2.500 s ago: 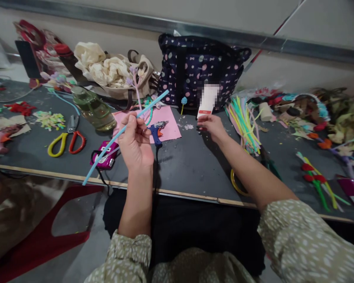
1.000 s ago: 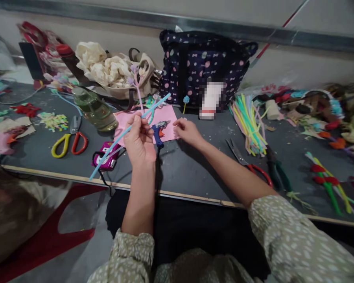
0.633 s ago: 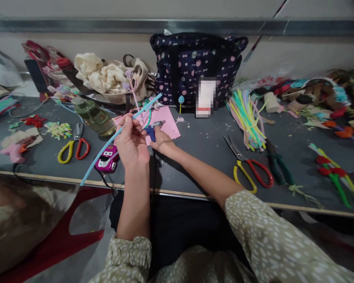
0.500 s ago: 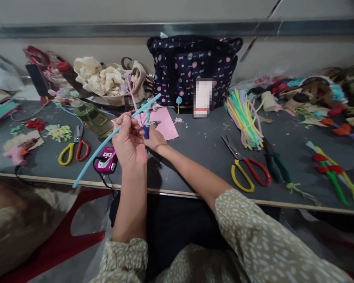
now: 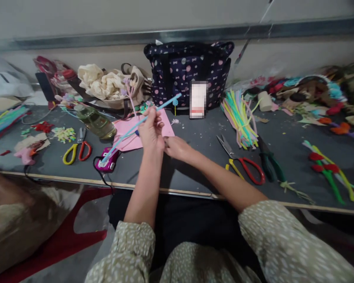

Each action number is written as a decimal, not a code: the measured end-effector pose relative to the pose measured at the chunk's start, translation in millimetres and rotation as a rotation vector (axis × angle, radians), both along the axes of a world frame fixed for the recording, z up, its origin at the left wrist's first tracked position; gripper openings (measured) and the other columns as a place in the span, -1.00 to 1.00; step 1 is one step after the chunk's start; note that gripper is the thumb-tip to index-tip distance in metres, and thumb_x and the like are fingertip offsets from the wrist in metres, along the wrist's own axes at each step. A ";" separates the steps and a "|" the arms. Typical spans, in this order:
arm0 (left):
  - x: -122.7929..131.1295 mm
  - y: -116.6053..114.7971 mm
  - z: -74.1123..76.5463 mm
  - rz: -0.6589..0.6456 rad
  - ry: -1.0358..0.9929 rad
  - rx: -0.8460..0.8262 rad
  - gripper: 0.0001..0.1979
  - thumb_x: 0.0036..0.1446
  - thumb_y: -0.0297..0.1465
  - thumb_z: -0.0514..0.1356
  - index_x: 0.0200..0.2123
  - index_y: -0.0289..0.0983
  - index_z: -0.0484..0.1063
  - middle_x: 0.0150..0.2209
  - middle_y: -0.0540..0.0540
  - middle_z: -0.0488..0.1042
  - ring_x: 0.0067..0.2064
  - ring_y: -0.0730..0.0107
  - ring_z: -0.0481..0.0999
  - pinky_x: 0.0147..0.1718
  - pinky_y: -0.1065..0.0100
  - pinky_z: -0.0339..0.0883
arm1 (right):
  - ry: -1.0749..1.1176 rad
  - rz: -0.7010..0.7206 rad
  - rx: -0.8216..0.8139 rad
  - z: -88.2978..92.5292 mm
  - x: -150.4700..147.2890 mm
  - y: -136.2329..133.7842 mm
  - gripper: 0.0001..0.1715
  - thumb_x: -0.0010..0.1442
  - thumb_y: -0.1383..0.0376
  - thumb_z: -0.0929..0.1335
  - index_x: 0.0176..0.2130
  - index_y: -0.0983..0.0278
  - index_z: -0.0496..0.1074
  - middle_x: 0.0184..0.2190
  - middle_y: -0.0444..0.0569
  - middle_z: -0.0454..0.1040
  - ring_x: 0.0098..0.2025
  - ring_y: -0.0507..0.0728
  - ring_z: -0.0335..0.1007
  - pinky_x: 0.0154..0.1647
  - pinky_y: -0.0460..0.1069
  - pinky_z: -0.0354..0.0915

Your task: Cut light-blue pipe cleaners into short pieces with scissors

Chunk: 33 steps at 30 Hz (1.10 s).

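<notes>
My left hand (image 5: 151, 131) is raised over the dark table (image 5: 194, 153), fingers pinched on a long light-blue pipe cleaner (image 5: 126, 131). The pipe cleaner slants from near the polka-dot bag down to a small pink gadget (image 5: 107, 162). My right hand (image 5: 177, 147) sits closed just right of my left wrist, on the blue glue gun. Only a blue tip of the glue gun (image 5: 137, 133) shows past my left hand, over the pink paper sheet (image 5: 124, 137).
Yellow-and-red scissors (image 5: 73, 151) lie at the left; a second pair (image 5: 243, 167) and green pliers (image 5: 270, 161) lie at the right. A bundle of coloured pipe cleaners (image 5: 238, 120), a dark polka-dot bag (image 5: 188, 70) and a green bottle (image 5: 96, 122) stand behind. Another person's arm (image 5: 6, 194) is at the lower left.
My right hand came from the card by the bag to the glue gun and drew back toward me. My left hand shifted right and forward with the pipe cleaner.
</notes>
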<state>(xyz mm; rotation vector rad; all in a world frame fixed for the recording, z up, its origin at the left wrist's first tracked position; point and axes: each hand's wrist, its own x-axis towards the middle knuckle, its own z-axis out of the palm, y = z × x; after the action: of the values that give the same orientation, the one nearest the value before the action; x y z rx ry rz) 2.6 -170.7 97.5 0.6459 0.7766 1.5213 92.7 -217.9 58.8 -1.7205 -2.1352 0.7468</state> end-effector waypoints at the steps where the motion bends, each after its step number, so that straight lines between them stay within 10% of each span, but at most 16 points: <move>1: 11.0 0.8 -9.8 -0.046 -0.004 -0.023 -0.78 0.03 -0.28 0.42 -0.26 -0.22 0.56 -0.46 0.03 0.53 -0.48 0.60 0.45 -0.53 0.56 0.26 | -0.046 -0.027 0.030 2.3 20.3 -14.4 -0.77 0.30 0.26 0.32 -0.10 0.30 0.46 -0.14 0.15 0.60 -0.09 0.27 0.53 -0.14 0.03 0.31; 7: 56.5 -6.7 -63.7 -0.317 0.039 -0.091 -0.81 -0.04 -0.37 0.45 -0.32 -0.26 0.59 -0.42 -0.02 0.58 -0.49 0.61 0.44 -0.51 0.55 0.33 | -0.137 -0.331 0.141 -12.4 134.2 -102.6 -0.69 0.31 0.27 0.28 0.01 0.28 0.46 -0.17 0.09 0.61 -0.18 0.24 0.53 -0.16 0.06 0.33; 15: 62.7 -13.0 -79.7 -0.404 0.085 -0.111 -0.72 -0.11 -0.28 0.49 -0.32 -0.28 0.61 -0.42 -0.03 0.58 -0.49 0.60 0.45 -0.51 0.55 0.34 | -0.176 -0.502 0.266 -57.0 187.8 -186.3 -0.59 0.28 0.11 0.29 0.01 0.28 0.46 -0.07 0.21 0.47 0.01 0.34 0.40 0.07 0.22 0.33; 33: 66.6 -13.2 -89.7 -0.553 0.089 -0.109 -0.68 0.03 -0.13 0.38 -0.35 -0.29 0.61 -0.34 -0.16 0.62 -0.41 0.48 0.50 -0.44 0.45 0.41 | -0.186 -0.734 0.113 -51.8 175.5 -175.6 -0.25 0.09 0.10 0.37 0.22 0.33 0.36 -0.20 0.12 0.49 -0.25 0.25 0.43 -0.13 0.17 0.40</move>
<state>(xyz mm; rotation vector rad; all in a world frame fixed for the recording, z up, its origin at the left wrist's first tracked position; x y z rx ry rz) 69.2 -183.9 7.8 0.7746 0.6711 0.9458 268.2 -393.5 7.0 -2.3427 -1.4079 0.2588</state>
